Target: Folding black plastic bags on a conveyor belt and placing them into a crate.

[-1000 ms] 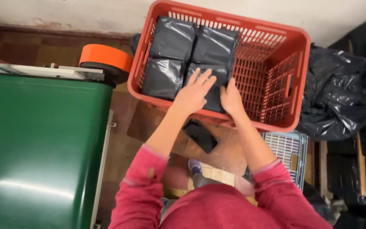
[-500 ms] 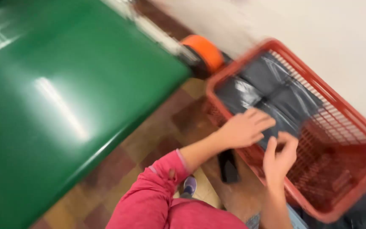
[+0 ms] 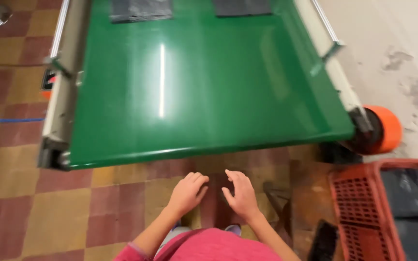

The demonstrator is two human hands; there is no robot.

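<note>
L hand (image 3: 186, 192) + R hand (image 3: 240, 193): fingers loose, empty | belt (image 3: 209, 87): 2 dark bags, maybe (image 3: 141, 9) | 1 crate (image 3: 359, 203)

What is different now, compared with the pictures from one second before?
Both hands left the dark packages in the red crate. The left hand and right hand now hover empty and open before the end of the green conveyor belt. The view swung left to the belt. The packages stay in the crate; two more lie far up the belt.
</note>
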